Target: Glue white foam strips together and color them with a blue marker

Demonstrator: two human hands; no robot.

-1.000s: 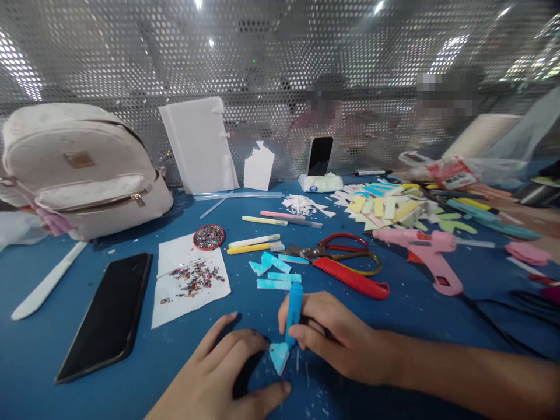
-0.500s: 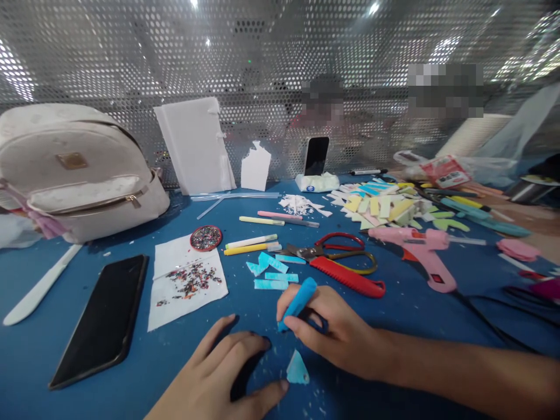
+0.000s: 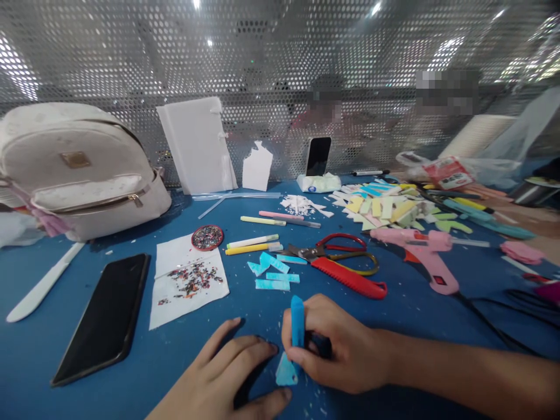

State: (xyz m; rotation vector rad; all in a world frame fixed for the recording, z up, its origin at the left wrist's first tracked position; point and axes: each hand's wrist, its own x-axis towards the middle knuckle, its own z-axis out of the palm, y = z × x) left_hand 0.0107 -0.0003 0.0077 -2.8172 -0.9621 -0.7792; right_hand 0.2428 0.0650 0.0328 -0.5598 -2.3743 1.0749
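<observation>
A blue marker (image 3: 298, 319) stands nearly upright in my right hand (image 3: 339, 344), gripped between thumb and fingers. Its lower end is at a small light-blue triangular piece (image 3: 286, 371) that has a tiny hole near one corner; the exact contact is hidden by my thumb. My left hand (image 3: 231, 373) rests on the blue table with fingers apart, its fingertips close to the left side of that piece. Several light-blue strips (image 3: 273, 284) lie just beyond my hands, beside red-handled scissors (image 3: 308, 252) and a red-handled cutter (image 3: 350, 280).
Thin markers (image 3: 251, 248), a paper sheet (image 3: 175, 309) with dark flecks and a black phone (image 3: 105, 315) lie ahead and left. A pink glue gun (image 3: 431, 254) with its cable is at right, behind it a foam-piece pile (image 3: 385, 207). A backpack (image 3: 83, 169) stands far left.
My right hand has come down and nearer with the marker, which is now more upright and over the triangular piece. That piece appears slightly further left. My left hand has barely moved.
</observation>
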